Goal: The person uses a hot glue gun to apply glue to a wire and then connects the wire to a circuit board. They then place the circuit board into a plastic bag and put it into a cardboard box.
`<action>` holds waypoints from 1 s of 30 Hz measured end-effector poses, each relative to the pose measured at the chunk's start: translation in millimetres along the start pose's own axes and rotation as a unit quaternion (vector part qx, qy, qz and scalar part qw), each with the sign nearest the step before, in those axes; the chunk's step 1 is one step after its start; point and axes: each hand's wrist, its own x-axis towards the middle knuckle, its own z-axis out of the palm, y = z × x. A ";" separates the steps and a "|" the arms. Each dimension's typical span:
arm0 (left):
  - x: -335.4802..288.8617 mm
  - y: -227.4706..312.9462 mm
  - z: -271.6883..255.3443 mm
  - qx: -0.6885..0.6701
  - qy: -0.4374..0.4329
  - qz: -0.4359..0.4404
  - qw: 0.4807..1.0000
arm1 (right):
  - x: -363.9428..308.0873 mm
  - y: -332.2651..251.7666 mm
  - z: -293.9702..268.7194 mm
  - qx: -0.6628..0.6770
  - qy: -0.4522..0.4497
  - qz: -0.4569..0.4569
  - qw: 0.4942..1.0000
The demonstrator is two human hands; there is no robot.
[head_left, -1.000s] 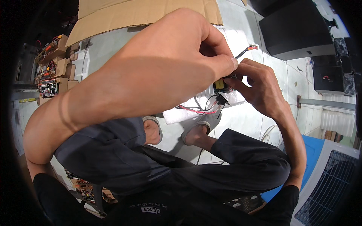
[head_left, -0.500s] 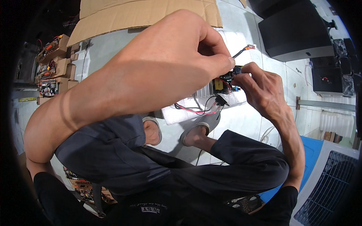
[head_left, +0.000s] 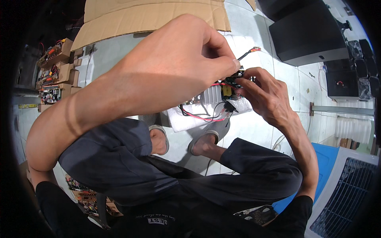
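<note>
My left hand [head_left: 190, 55] reaches across from the left, thumb and fingers pinched together over the far side of a circuit board [head_left: 227, 91]. Whatever lies in that pinch is too small and covered to make out. From the right, my right hand [head_left: 266, 93] has its thumb and bent fingers closed on the board's right part. The board carries a yellow block and sits beside a finned grey heat sink [head_left: 212, 96]. Red and black wires [head_left: 206, 118] with a black connector [head_left: 229, 106] trail at the near side. A short dark cable [head_left: 247, 53] sticks out beyond my fingertips.
White foam [head_left: 178, 122] lies beneath the electronics on the tiled floor. Flat cardboard [head_left: 151, 18] is at the far side. Boxed circuit boards [head_left: 53, 81] stand at left. A black cabinet [head_left: 303, 39] is far right, with a blue and white grilled unit [head_left: 345, 194] near right.
Both hands have shifted slightly left, and the picture has moved a little. The board shows at a slightly different angle between the hands, which stay closed.
</note>
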 end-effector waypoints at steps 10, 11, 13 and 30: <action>-2.3 3.3 1.6 0.004 -0.004 0.012 1.000 | -1.3 6.4 2.7 -0.015 -0.015 -0.023 1.000; -1.8 3.3 1.5 0.006 -0.006 0.012 1.000 | -1.4 6.1 2.3 -0.005 -0.007 -0.016 1.000; -1.0 3.3 1.3 0.009 -0.008 0.011 1.000 | -1.4 4.8 0.5 0.014 0.009 -0.004 1.000; -1.0 4.6 3.1 0.010 0.002 -0.010 1.000 | -7.1 2.2 2.0 0.016 -0.014 0.012 1.000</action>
